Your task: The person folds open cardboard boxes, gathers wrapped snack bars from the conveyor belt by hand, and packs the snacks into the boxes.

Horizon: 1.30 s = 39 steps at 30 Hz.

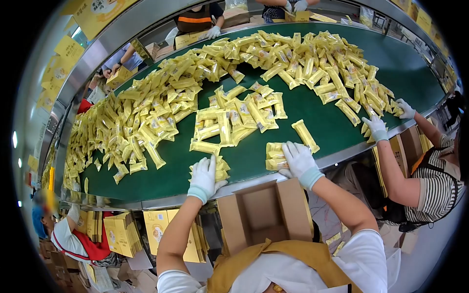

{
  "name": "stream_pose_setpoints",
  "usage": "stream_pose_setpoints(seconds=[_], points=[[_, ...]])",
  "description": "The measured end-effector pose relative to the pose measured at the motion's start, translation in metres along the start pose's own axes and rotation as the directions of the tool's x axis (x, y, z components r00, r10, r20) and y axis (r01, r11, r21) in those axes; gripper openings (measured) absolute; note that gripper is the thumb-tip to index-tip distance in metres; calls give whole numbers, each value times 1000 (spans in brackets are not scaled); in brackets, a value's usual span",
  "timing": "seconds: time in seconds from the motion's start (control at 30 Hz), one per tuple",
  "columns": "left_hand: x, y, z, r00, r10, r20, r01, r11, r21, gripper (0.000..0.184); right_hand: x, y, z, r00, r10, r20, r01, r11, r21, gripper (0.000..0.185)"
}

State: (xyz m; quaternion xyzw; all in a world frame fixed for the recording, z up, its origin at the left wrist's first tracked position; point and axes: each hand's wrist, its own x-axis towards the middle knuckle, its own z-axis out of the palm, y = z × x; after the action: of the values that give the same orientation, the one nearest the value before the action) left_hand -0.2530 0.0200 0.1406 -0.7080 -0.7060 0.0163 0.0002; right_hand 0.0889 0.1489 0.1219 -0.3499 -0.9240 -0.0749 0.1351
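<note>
My left hand (204, 177), in a white glove, lies over a small group of yellow packets (222, 168) at the near edge of the green belt (244, 168). Its fingers are together, pressed on the packets. My right hand (297, 158), also gloved, rests with its fingers round another small group of packets (275, 156). One loose packet (305, 136) lies just beyond it. Past both hands is a loose cluster of packets (234, 117). Below, between my forearms, stands an open brown carton (264, 215) whose visible inside shows no packets.
A long heap of yellow packets (141, 112) curves across the belt. Folded yellow boxes (161, 229) stand left of the carton. At right a co-worker's gloved hands (377, 128) touch packets. Other people work along the far side and at the lower left.
</note>
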Motion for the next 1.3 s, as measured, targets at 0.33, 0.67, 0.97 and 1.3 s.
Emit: stream_pose_setpoints(seconds=[0.33, 0.67, 0.97, 1.3], points=[[8, -25, -16, 968, 82, 236, -60, 993, -97, 115, 58, 18, -49, 761, 289, 581, -431, 895, 119, 99], [89, -75, -40, 926, 264, 268, -256, 964, -67, 101, 50, 85, -11, 551, 535, 641, -815, 511, 274, 113], [55, -48, -46, 918, 66, 391, -4, 988, -155, 119, 40, 19, -42, 968, 59, 245, -72, 996, 44, 83], [17, -18, -21, 979, -144, 146, 141, 990, 28, 127, 48, 20, -17, 900, 150, 410, -202, 975, 87, 125]])
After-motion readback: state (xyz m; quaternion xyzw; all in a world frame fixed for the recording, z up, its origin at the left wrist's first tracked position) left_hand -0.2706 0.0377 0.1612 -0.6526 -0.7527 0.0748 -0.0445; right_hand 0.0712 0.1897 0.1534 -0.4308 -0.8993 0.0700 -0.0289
